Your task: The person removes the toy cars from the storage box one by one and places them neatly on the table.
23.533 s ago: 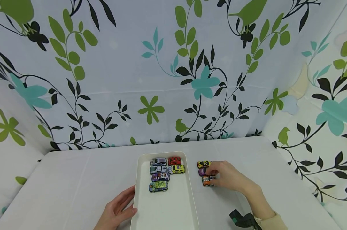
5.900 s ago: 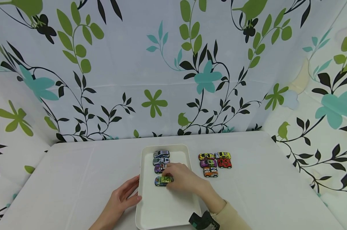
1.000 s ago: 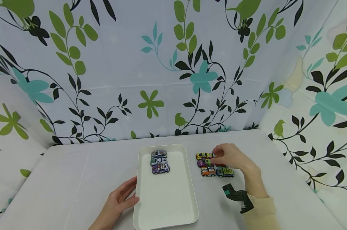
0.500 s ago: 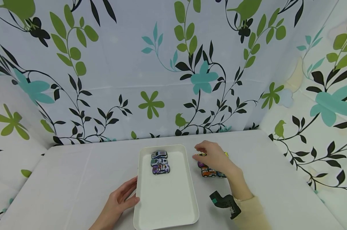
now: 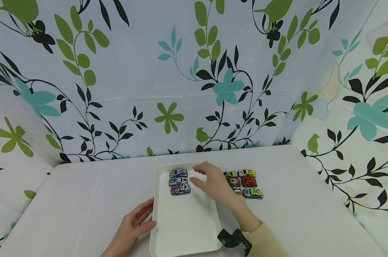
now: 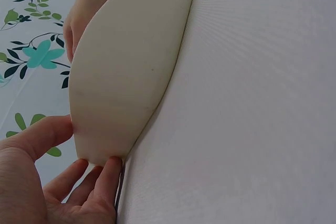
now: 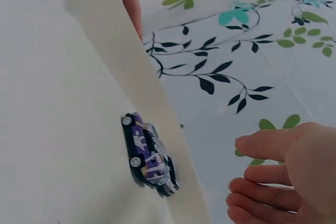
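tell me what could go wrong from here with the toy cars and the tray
The three toy cars in the tray sit close together in a column, so the right hand might nudge a neighbour if it takes one.

The left hand touches the tray's left side, so a bump on the right rim could perhaps turn it.

The black wrist camera overlaps the tray's right edge in the head view and might catch on it.
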A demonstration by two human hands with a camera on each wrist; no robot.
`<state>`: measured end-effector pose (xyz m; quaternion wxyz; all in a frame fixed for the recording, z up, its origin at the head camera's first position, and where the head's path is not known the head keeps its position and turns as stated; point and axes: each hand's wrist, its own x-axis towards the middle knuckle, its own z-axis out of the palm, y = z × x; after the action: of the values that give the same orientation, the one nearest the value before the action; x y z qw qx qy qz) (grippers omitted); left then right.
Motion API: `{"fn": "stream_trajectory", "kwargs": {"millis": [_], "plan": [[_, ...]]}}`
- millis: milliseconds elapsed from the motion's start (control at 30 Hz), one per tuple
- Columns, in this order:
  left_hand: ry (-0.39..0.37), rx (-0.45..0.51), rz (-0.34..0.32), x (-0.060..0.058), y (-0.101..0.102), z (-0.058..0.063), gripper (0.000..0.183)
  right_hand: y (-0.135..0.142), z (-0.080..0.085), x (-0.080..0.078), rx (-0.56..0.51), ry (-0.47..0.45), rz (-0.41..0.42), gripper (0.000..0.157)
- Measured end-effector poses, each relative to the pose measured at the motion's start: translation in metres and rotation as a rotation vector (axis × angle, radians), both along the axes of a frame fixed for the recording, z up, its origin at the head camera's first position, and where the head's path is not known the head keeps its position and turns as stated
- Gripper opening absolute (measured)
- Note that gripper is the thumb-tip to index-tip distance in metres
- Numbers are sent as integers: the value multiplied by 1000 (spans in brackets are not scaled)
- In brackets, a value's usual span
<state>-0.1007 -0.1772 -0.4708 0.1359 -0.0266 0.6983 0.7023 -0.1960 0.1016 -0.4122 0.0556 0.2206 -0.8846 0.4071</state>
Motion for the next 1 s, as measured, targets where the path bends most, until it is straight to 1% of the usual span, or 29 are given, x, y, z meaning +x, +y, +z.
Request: {"fn": "stream_trajectory", "kwargs": {"millis": [133,333,433,533,700,867,1000], "plan": [[1,-4,3,0,1,0,63,-8,-8,1,-43,-32,20,31],[0,-11,3,0,1,0,63,-13,-17,2,-25,-87,99,32],[0,-10,4,0,1,0,63,-16,-22,0,8,-91,137,31],[2,-9,5,-1,1,0,63,-18,-29,-2,87,-73,157,31],[9,-11,2,-1,0,0,63,-21,-33,-3,169,-22,166,34],[11,-8,-2,0,0,0,62,-21,-34,-1,208,-3,151,33],[11,-12,-5,-1,0,0,62,-21,-34,0,212,-9,140,31]]}}
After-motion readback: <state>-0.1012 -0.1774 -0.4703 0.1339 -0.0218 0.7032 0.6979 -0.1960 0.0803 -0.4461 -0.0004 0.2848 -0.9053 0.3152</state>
